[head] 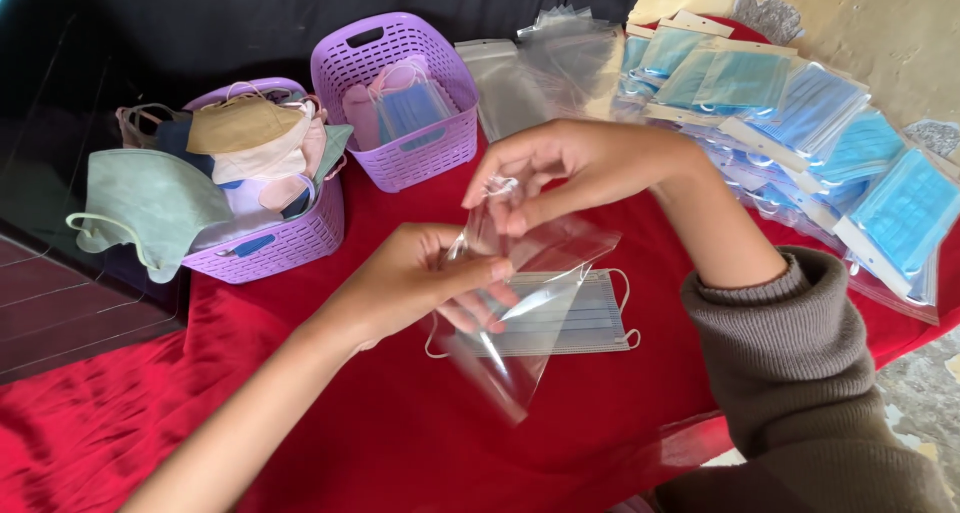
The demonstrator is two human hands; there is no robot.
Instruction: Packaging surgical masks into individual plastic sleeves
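Holding clear bag (520, 313), empty.

We seem to be at a home packing spot: beyond our grip, a red cloth (400, 443) holds purple baskets (400, 103) of loose masks, bagged blue masks (800, 113) stacked rightward by a peeling wall (880, 33).

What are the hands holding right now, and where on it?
Both hold a clear plastic bag by its open top edge: left hand pinches one side, right hand the other. The mask lies beneath on the red cloth, unheld.
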